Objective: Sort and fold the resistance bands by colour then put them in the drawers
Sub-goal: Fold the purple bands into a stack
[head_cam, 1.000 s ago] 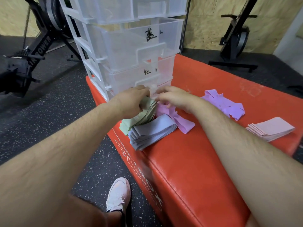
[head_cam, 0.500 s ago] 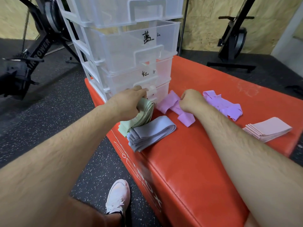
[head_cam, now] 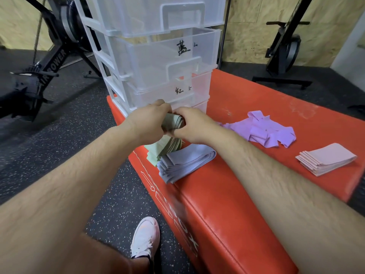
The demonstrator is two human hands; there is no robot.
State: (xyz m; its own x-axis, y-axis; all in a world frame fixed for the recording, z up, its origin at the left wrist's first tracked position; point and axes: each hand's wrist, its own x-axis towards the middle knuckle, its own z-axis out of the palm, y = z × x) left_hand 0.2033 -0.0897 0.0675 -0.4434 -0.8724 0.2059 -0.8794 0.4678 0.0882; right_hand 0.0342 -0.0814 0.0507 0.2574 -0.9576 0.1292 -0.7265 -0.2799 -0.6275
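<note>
Left hand [head_cam: 150, 120] and right hand [head_cam: 194, 125] both curled round folded green bands [head_cam: 171, 144], at left edge of red box [head_cam: 237, 194], before drawers [head_cam: 158, 56]. Blue stack [head_cam: 184, 161] and pink stack [head_cam: 325, 159] folded. Purple bands [head_cam: 262, 129] loose. Drawers look not yet filled.

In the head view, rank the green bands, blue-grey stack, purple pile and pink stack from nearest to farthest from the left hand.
1. The green bands, gripped in the left hand itself.
2. The blue-grey stack, just below, at the red box edge.
3. The purple pile, off to the right.
4. The pink stack, farthest right.
</note>
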